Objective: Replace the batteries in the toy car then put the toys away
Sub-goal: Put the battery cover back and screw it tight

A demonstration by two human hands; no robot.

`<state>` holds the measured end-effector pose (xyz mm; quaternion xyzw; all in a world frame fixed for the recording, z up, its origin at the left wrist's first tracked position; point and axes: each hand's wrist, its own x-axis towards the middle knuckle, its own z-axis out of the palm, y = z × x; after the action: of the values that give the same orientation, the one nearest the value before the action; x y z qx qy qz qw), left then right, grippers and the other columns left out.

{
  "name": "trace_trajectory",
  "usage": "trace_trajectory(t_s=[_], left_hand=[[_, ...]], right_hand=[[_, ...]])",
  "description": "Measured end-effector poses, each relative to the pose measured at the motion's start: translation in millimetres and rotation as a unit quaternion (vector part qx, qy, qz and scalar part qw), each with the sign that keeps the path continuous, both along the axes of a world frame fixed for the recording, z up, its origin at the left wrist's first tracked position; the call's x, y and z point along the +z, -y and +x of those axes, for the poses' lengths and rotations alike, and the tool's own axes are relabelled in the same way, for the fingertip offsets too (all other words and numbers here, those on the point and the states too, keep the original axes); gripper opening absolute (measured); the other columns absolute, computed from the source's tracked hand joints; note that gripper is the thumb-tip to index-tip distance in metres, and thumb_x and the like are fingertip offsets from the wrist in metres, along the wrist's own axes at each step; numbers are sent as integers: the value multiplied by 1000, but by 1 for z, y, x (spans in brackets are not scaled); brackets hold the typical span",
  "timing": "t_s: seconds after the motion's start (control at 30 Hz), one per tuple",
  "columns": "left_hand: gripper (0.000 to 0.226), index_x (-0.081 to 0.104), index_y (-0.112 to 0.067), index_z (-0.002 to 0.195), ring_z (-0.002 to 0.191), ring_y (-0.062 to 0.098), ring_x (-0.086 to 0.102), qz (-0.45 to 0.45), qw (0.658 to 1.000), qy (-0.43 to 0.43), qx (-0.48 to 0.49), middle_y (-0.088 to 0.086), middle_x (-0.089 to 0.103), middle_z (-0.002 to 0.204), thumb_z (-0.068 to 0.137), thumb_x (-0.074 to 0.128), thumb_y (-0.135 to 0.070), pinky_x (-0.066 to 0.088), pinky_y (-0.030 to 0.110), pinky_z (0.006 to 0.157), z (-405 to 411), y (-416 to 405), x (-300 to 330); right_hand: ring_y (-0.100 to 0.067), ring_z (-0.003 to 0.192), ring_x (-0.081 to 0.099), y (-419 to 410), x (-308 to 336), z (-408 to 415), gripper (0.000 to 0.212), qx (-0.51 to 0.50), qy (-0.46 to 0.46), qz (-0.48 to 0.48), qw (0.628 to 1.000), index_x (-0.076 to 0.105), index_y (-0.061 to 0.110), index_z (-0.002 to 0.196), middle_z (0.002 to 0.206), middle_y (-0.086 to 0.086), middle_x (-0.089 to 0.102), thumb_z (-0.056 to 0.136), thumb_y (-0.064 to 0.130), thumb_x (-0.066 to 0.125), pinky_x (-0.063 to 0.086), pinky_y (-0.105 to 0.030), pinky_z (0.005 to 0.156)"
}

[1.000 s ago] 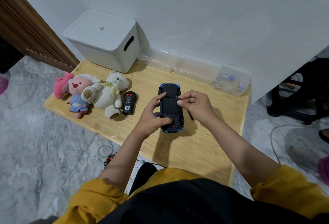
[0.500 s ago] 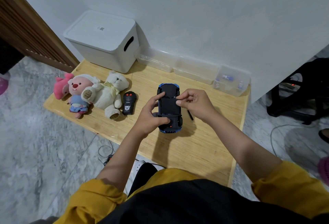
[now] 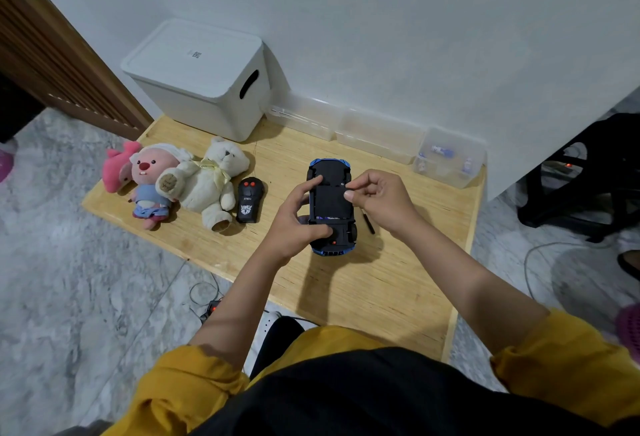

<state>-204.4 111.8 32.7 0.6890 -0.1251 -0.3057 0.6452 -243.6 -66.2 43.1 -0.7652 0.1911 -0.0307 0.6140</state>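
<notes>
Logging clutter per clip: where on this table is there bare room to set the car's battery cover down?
Bare wood lies along the table's near edge, below the toy car and between the forearms, and right of the right hand toward the clear box. Crowded: the left end with plush toys and remote.

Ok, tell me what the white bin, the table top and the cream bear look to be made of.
White bin: likely plastic, matte; smooth moulded walls, rounded corners, a cut-out handle slot.
Table top: wood or a wood-look board, light finish; fine straight grain lines show, and the edge looks banded.
Cream bear: plush fabric, fuzzy and soft-looking, with a pale ribbon at the neck.
</notes>
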Motion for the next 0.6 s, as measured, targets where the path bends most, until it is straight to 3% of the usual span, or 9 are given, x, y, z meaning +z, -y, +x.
trace_trajectory(t_s=[0.13, 0.23, 0.33, 0.47, 0.6], left_hand=[[82, 45, -32, 132, 96, 21, 65, -1, 1000, -1, 4, 6, 50, 127, 61, 67, 1, 54, 26, 67, 0, 1, -2], [82, 45, -30, 133, 91, 12, 66, -3, 1000, -2, 3, 6, 50, 126, 61, 67, 2, 54, 26, 67, 1, 1, -2], [84, 44, -26, 135, 84, 4, 67, -1, 1000, 3, 7, 9, 50, 126, 60, 66, 3, 55, 26, 67, 2, 1, -2], [83, 46, -29, 133, 87, 13, 66, -9, 1000, 3, 10, 10, 50, 128, 59, 67, 3, 55, 28, 67, 3, 1, -1], [81, 45, -26, 134, 85, 9, 68, -14, 1000, 2, 19, 6, 50, 128, 61, 66, 4, 57, 31, 69, 2, 1, -1]], right_hand=[[-18, 73, 62, 1, 1, 1, 17, 27, 6, -17, 999, 66, 17, 77, 77, -5, 67, 80, 1, 71, 55, -35, 78], [-13, 70, 62, 2, 3, 3, 10, 34, -2, -48, 998, 69, 13, 80, 79, -6, 69, 80, 4, 72, 54, -28, 72], [-3, 62, 56, 0, 5, 4, 6, 37, -2, -92, 995, 71, 13, 82, 72, 7, 65, 79, 9, 74, 44, -16, 64], [-3, 68, 56, -2, 5, 4, 8, 35, 10, -158, 987, 73, 14, 86, 78, 16, 55, 78, 13, 75, 45, -16, 67], [-8, 70, 57, -6, -2, 2, 10, 4, 32, -146, 989, 72, 15, 84, 80, 10, 55, 76, 12, 77, 47, -17, 69]])
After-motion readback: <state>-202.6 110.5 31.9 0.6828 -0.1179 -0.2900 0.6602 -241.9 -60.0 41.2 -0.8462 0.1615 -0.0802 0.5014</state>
